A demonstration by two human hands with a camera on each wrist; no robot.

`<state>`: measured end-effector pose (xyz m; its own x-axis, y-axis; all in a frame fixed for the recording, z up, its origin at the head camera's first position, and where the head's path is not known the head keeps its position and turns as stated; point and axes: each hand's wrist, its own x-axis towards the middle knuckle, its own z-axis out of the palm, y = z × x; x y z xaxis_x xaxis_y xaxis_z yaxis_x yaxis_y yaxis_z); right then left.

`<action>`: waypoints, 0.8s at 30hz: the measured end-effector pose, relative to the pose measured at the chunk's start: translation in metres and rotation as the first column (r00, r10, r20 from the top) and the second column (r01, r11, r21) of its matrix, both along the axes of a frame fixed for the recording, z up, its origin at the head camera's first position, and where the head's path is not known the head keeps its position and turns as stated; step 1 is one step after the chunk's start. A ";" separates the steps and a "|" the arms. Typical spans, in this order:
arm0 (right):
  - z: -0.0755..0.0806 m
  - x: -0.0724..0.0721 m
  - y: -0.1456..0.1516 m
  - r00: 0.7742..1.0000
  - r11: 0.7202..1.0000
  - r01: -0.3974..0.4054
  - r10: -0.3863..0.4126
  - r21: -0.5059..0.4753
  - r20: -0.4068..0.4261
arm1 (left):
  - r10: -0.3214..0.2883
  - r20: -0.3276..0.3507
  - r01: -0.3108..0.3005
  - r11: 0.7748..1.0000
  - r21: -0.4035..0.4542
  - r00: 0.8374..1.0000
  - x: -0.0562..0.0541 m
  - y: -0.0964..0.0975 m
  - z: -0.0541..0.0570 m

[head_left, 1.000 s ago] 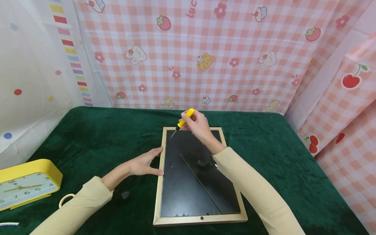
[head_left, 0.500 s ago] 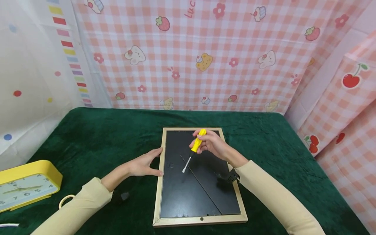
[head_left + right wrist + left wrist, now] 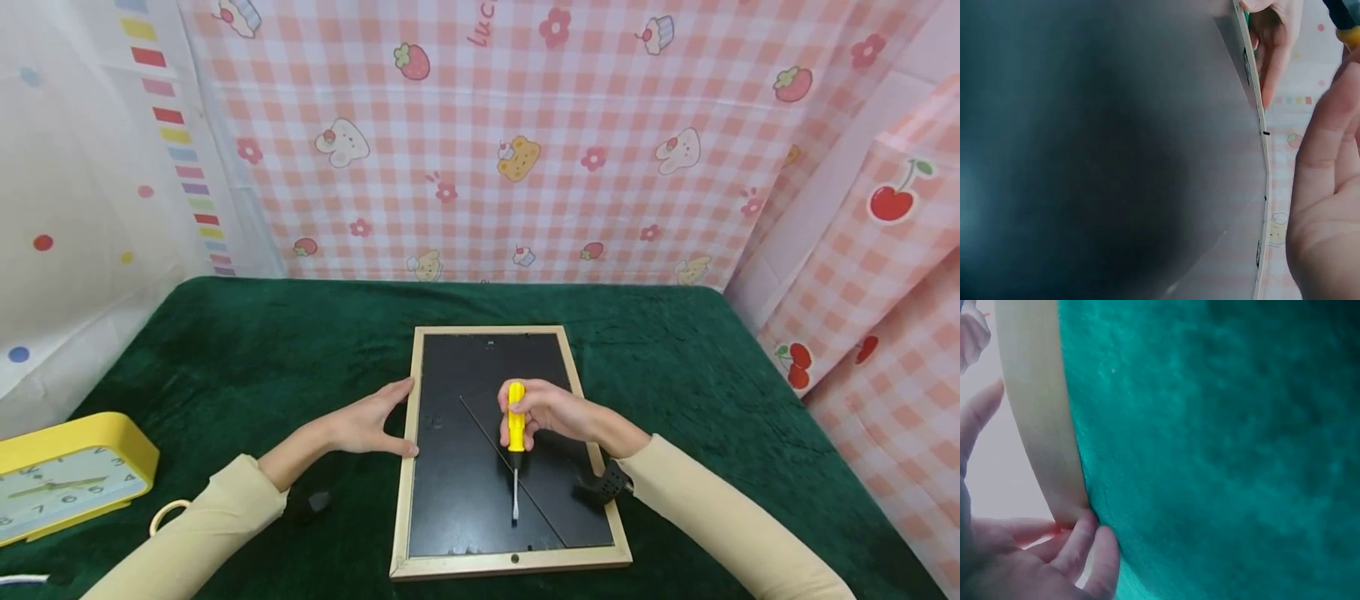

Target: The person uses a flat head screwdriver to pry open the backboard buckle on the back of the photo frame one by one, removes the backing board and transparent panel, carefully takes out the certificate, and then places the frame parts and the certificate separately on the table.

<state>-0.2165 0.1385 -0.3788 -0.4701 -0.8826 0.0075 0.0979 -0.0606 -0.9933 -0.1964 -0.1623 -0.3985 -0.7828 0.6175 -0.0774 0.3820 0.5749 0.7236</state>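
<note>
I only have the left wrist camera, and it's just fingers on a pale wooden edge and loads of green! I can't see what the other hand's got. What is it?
Observer: In the head view, the right hand is holding a yellow-handled screwdriver.
Child: Cool! And what's the wooden bit I can see? Is it part of something big?
Observer: Yes, it's one side of a light wooden frame, and inside that is a black panel.
</note>
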 end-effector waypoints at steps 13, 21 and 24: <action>-0.004 0.012 0.007 0.994 0.994 -0.078 0.082 0.070 -0.065 | 0.020 -0.032 -0.022 0.996 -0.089 0.999 0.007 0.008 -0.001; -0.005 0.014 0.009 0.996 0.995 -0.072 0.075 0.071 -0.042 | 0.026 -0.035 -0.031 0.991 -0.132 0.999 0.010 0.009 0.002; -0.005 0.015 0.009 0.997 0.995 -0.070 0.073 0.077 -0.036 | 0.030 -0.036 -0.035 0.990 -0.136 0.999 0.010 0.010 0.002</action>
<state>-0.2017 0.1471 -0.3841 -0.4064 -0.9127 -0.0433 0.0611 0.0202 -0.9979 -0.1861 -0.1524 -0.3968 -0.8060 0.5769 -0.1323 0.3841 0.6799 0.6247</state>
